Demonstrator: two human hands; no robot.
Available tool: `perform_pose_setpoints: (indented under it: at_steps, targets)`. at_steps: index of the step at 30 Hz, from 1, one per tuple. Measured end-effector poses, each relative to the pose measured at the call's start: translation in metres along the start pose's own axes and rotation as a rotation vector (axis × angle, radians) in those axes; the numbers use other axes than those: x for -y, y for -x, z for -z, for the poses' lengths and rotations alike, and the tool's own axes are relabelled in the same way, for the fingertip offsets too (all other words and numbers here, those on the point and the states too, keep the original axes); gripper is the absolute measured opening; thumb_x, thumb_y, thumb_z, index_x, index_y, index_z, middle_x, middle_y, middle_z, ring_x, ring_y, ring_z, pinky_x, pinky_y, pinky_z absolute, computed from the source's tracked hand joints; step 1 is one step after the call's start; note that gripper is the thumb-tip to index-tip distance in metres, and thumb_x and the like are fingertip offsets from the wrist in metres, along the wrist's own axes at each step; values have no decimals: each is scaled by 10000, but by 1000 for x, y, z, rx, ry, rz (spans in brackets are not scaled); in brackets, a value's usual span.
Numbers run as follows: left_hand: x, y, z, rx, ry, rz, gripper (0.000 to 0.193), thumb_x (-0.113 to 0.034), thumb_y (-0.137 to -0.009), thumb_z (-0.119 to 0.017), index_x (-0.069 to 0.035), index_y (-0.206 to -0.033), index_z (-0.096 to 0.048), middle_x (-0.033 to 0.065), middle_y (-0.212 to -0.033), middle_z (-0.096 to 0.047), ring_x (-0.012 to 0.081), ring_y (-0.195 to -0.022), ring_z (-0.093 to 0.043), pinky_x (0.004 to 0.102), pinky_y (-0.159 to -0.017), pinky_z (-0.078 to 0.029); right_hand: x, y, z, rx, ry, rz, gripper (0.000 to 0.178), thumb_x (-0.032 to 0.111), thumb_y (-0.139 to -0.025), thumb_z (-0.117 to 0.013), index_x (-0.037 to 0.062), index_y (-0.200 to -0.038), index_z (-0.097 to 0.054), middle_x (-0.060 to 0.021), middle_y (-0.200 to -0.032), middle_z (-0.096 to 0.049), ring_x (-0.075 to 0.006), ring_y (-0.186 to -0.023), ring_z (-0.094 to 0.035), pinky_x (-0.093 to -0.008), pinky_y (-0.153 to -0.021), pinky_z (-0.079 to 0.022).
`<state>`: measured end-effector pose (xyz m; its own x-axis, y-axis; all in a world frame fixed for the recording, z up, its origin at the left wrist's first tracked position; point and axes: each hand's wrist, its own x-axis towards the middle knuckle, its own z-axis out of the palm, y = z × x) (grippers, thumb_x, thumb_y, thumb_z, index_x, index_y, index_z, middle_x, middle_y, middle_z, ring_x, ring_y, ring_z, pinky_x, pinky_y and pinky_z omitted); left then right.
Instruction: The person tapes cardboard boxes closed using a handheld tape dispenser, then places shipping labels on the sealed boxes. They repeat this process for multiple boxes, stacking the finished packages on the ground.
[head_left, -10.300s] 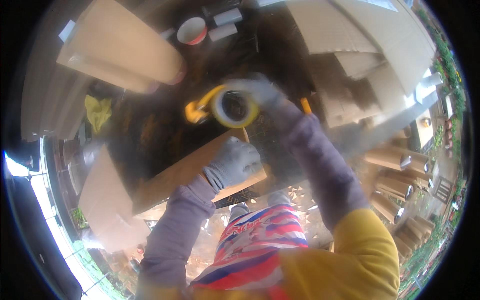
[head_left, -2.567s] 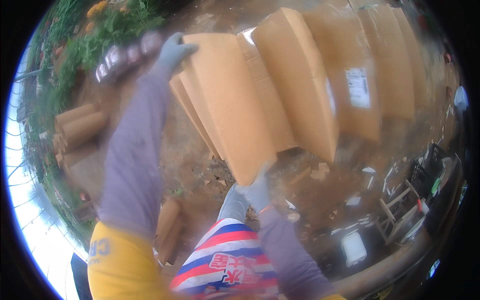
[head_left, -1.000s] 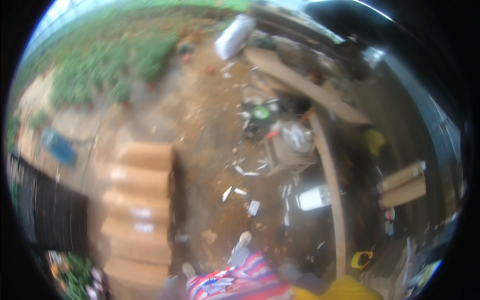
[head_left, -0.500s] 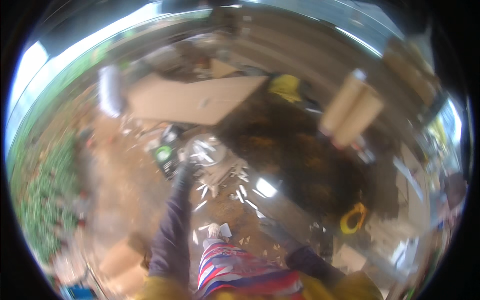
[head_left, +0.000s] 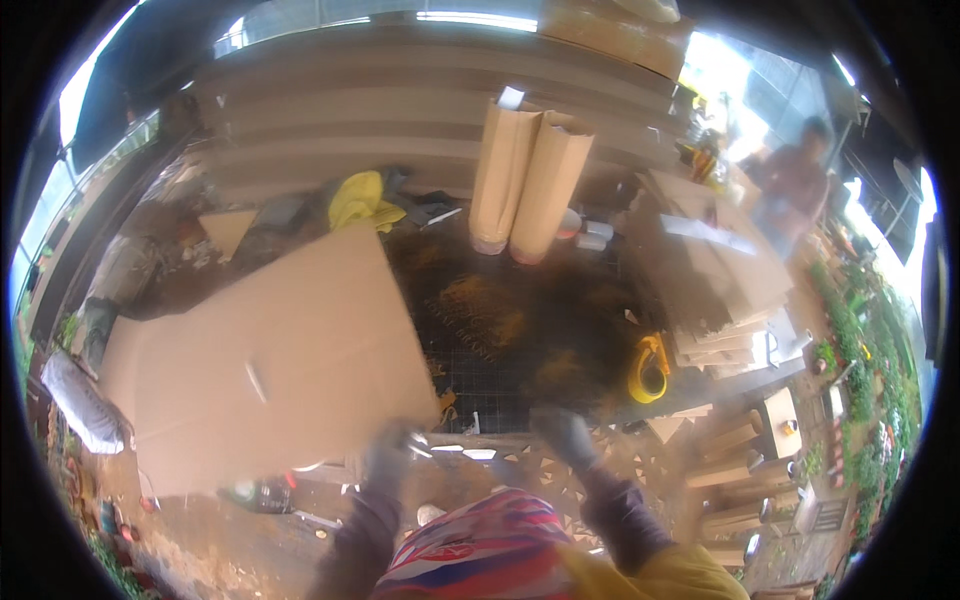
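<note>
My left hand (head_left: 388,450), in a dark glove, is at the near right corner of a large brown cardboard sheet (head_left: 270,340). Small white pieces (head_left: 418,444) show right beside its fingers, which are too blurred to read. My right hand (head_left: 563,436), also gloved, hangs over the near edge of a dark cutting mat (head_left: 540,330), its fingers seemingly stretched out and nothing visible in them. A yellow tape roll (head_left: 650,370) lies on the mat's right side. White strips (head_left: 478,454) line the edge between my hands.
Two tall brown paper bags (head_left: 530,185) stand at the mat's far side. Stacked cardboard (head_left: 710,260) is at right, with a person (head_left: 795,185) beyond it. A yellow cloth (head_left: 362,200) lies at the back. Folded cardboard pieces (head_left: 725,470) and scraps cover the lower right.
The view has swung to the right. My left hand has left the round tray of white strips and is now at the cardboard's corner. My right hand is at the mat's edge.
</note>
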<state>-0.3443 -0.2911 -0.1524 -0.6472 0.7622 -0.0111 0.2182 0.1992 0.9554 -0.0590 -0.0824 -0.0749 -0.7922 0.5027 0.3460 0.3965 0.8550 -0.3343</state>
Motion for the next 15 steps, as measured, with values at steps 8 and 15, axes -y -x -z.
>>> perform_pose_setpoints:
  at_steps: [8,15]
  targets:
    - [17,63,-151,402,-175,46,269,-260,-1038,-536,-28,-1092,-661,147,-1084,-692,263,-1063,-644,418,-849,-539,-117,-297,201,-599,-12,-163,300,187,-829,-741,11,-1066,-687,-225,-1050,-678,-368,-997,-649,-422,-843,-523]
    - [35,54,-197,243,198,226,288,-276,-1001,-588,-25,-1130,-649,152,-1051,-721,265,-985,-700,381,-808,-544,-255,-487,203,-482,569,-75,278,213,-806,-701,47,-1028,-701,-180,-1066,-700,-330,-959,-676,-419,-832,-547]
